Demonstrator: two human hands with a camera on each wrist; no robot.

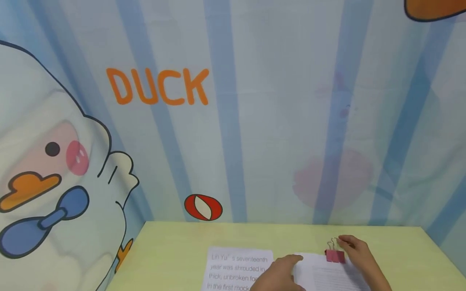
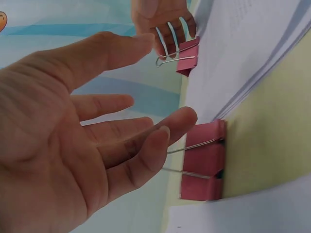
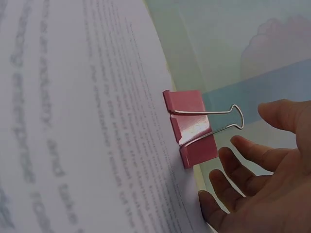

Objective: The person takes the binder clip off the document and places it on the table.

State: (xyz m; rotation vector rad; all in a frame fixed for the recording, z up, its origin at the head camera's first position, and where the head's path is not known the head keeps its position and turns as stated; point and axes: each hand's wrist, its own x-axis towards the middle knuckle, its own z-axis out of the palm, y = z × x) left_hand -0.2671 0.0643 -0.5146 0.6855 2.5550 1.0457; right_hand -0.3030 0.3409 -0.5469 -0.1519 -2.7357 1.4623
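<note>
Two pink clips serve the work: the first clip (image 3: pixel 201 126) bites the paper stack (image 1: pixel 307 268) at its one o'clock edge, while the second clip (image 2: pixel 203 160) sits by the stack's ten o'clock side. Clipping the stack seems the step in hand; next calls for pinching the first clip's wire handles (image 3: pixel 209 113). The right grip (image 1: pixel 356 251) is spread, just short of them. The left grip (image 1: pixel 278 275) is loosely apart, fingers before the second clip; touch cannot be told.
</note>
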